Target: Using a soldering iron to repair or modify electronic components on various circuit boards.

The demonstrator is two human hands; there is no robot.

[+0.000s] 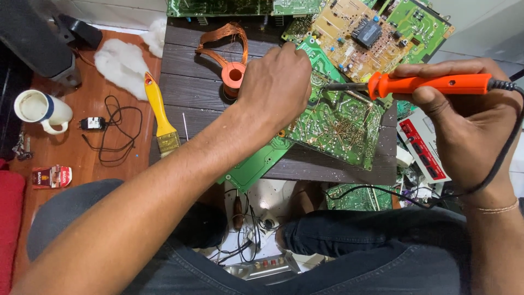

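Note:
My right hand (464, 123) grips an orange-handled soldering iron (431, 83), its metal tip lying level over the top edge of a green circuit board (341, 125). That board rests tilted on a dark slatted table (191, 82), solder side up. My left hand (275, 84) is closed and pressed down on the board's upper left corner; whatever its fingers pinch is hidden. The iron's black cord (505, 153) loops down past my right wrist.
A copper wire coil (232, 60) and a yellow-handled paintbrush (160, 112) lie left of the board. More circuit boards (376, 30) are stacked at the back. A white mug (38, 109), a black cable (117, 131) and white wadding (123, 63) sit on the wooden floor.

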